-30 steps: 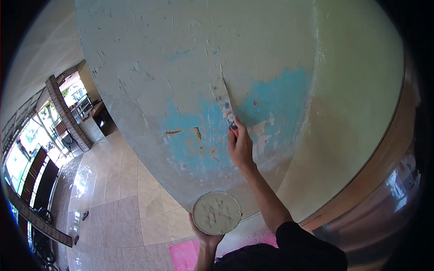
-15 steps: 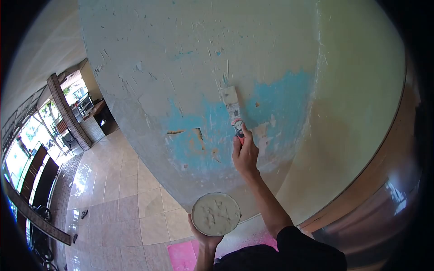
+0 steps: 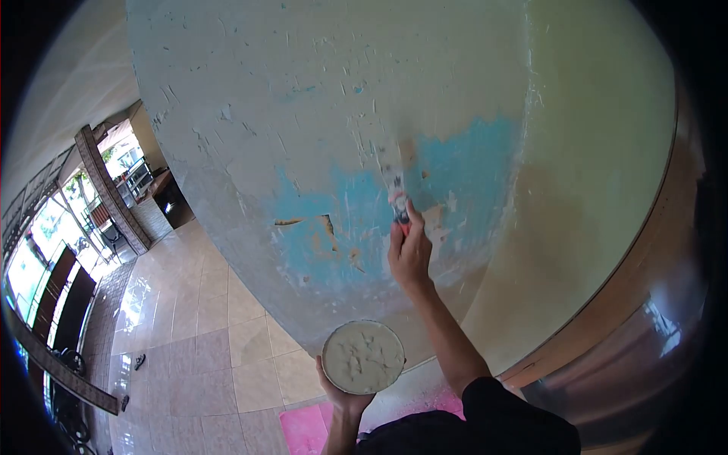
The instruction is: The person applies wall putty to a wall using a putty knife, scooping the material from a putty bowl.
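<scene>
My right hand (image 3: 411, 254) is closed on the red-and-black handle of a putty knife (image 3: 398, 199), whose blade is blurred by motion against the wall (image 3: 318, 114). Pale grey-beige putty covers the wall's upper part, with ridges and small gouges in it. Lower down, a patch of turquoise paint (image 3: 470, 167) shows bare, marked by a brown-edged crack (image 3: 327, 227). Below, my left hand (image 3: 345, 398) grips a round tub of putty (image 3: 362, 358) from underneath. The putty's surface is lumpy and faces up toward me.
Beige floor tiles (image 3: 250, 341) stretch off to the left, with sandals (image 3: 139, 362) lying on them. A tiled pillar (image 3: 114, 193) and a dark desk (image 3: 173, 199) stand farther back. Brown panelling (image 3: 607, 303) borders the wall at the right. Something pink (image 3: 303, 431) lies below the tub.
The putty knife's blade has tilted slightly and smeared the putty near the turquoise edge. My view has shifted a little; the tub stays about where it was.
</scene>
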The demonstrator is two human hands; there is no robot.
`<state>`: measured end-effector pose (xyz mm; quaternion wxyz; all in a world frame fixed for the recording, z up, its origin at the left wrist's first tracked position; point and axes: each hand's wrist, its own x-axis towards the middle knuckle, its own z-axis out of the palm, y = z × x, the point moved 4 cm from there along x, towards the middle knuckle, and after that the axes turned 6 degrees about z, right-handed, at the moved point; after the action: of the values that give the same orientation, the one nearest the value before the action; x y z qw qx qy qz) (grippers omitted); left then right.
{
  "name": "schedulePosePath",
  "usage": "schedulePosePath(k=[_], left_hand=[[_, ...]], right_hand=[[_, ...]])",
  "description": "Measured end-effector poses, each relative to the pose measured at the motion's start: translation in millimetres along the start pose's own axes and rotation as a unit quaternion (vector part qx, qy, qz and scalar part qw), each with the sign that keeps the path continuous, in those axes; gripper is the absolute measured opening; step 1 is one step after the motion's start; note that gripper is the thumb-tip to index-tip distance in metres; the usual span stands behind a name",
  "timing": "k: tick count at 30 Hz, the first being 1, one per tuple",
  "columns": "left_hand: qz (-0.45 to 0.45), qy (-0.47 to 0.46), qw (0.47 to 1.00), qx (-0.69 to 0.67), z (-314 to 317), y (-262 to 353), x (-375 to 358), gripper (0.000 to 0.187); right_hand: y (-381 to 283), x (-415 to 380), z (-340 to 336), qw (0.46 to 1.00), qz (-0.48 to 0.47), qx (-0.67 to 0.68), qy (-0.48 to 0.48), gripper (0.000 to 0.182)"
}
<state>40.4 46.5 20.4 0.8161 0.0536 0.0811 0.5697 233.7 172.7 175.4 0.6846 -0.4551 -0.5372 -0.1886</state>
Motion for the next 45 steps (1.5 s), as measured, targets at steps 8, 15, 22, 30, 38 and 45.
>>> schedulePosePath(k=[8,15,22,30,38,45], left_hand=[[0.005,0.01,1.0,0.015,5,-1,-3,0.075],[0.007,0.004,1.0,0.009,5,0,-2,0.075],[0.016,0.005,0.999,0.029,1,-1,-1,0.078],[0.011,-0.006,1.0,0.017,1,-1,-1,0.079],[0.017,0.007,1.0,0.023,-3,-2,-2,0.079],[0.016,0.017,1.0,0.018,-1,-2,-1,0.079]], right_hand=[[-3,-2,13,0.998,0.029,-0.026,-0.051,0.045],[4,-16,4,0.999,0.019,0.003,-0.027,0.051],[17,-32,9,0.999,0.019,-0.006,-0.044,0.049],[20,-34,-3,1.0,0.017,0.015,-0.019,0.051],[47,-83,-8,0.995,0.018,-0.013,-0.094,0.047],[32,-42,-11,0.999,0.011,0.012,-0.038,0.046]])
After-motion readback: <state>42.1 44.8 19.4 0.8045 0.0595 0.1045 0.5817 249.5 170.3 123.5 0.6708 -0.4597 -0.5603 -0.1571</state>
